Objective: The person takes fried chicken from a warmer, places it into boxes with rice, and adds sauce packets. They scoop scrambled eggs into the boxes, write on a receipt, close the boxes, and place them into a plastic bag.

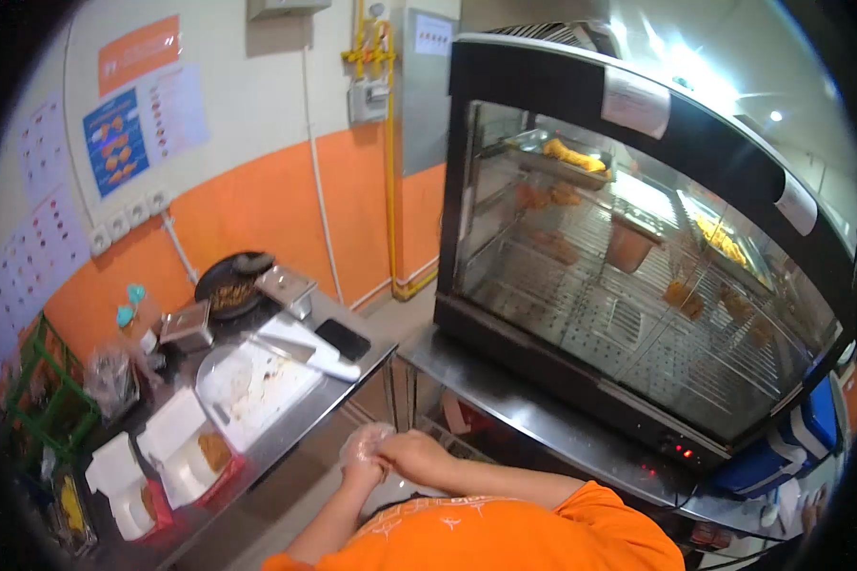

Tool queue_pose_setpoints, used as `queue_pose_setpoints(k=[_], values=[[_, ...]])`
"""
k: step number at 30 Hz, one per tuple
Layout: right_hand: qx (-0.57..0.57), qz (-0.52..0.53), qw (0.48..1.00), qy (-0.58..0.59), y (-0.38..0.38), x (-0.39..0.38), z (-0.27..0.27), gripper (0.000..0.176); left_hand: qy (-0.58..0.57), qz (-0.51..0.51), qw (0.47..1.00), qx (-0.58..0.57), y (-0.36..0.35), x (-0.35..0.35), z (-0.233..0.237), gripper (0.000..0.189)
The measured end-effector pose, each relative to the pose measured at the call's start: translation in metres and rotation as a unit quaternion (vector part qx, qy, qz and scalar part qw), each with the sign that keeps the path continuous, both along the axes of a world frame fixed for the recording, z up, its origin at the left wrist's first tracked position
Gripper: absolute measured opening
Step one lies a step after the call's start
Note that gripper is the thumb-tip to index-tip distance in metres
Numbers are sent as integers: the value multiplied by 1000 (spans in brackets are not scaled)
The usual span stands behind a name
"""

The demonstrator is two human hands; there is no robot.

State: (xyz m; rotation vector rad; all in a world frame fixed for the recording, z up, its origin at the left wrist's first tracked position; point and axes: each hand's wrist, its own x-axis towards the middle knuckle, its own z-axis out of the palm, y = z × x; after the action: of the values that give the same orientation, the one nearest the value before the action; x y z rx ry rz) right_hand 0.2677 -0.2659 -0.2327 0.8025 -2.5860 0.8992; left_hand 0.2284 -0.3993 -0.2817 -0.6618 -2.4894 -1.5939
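Glass took up most of what I saw: the heated display cabinet (638, 285) stood to my right on a steel counter (505, 395), its wire racks carrying scattered pieces of fried food (573, 154). To my left was the steel table (357, 376) (set against the orange and white wall), well apart from my hands. On it lay a white cutting board (281, 385), smeared with crumbs, and across the board's far edge a cleaver (309, 354) with a white handle. Just beside the cleaver was a black phone (343, 339). Further back sat a black pan (230, 284) of fried bits and 2 steel containers (286, 285). At the near end of the table 2 open white boxes (195, 447) rested in red trays, each with some food inside. Smallest of all, and closest to me, were my 2 hands, held together in front of my orange shirt (505, 533), below the table's edge. My left hand (365, 447) was inside a thin clear plastic glove (371, 433), which crinkled loosely about it; how far its fingers were spread I could not tell. My right hand (417, 457) was bare and touching the left, its fingers closed on the glove at the wrist side.
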Motion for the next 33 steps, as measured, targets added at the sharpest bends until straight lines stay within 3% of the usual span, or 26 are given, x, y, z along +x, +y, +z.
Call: queue_pose_setpoints(k=[2,4,6,8,10,12,14,15,17,19,21,23,26,29,32,33], values=[[-26,-22,999,40,-23,4,13,9,6,-35,994,-101,-29,3,6,24],[45,-56,991,114,-51,-4,12,8,5,-44,983,-176,-62,12,11,30],[55,-78,988,118,-89,-15,3,8,-64,-110,975,-183,-113,20,11,35],[9,-85,996,37,-139,-17,-6,3,-40,-122,962,-240,-175,35,30,33],[-11,-69,997,-20,-191,-9,-3,7,53,-89,980,-171,-244,72,69,28],[-57,19,986,-158,-236,-3,-21,10,12,5,988,-151,-306,106,78,28],[-87,170,934,-301,-282,8,-24,10,-48,113,977,-173,-362,127,83,26],[-101,240,892,-369,-309,17,-25,10,-96,179,957,-205,-393,140,80,24],[-100,303,866,-385,-355,31,-20,11,-73,299,927,-216,-448,170,56,22],[-104,355,840,-398,-389,38,-19,15,132,454,819,-326,-507,193,27,15],[-82,367,836,-401,-404,40,-20,18,129,574,753,-294,-565,206,15,12],[-44,366,842,-394,-404,39,-25,20,115,692,620,-352,-608,209,0,12],[-4,336,865,-373,-386,34,-52,22,25,679,722,-131,-671,190,-10,17],[-30,266,880,-393,-356,38,-72,23,-18,664,748,9,-748,159,-82,21],[-44,179,876,-446,-324,47,-81,23,-268,595,730,201,-745,123,-81,28],[-40,152,876,-456,-314,50,-78,23,-226,686,687,78,-726,115,-72,30]])
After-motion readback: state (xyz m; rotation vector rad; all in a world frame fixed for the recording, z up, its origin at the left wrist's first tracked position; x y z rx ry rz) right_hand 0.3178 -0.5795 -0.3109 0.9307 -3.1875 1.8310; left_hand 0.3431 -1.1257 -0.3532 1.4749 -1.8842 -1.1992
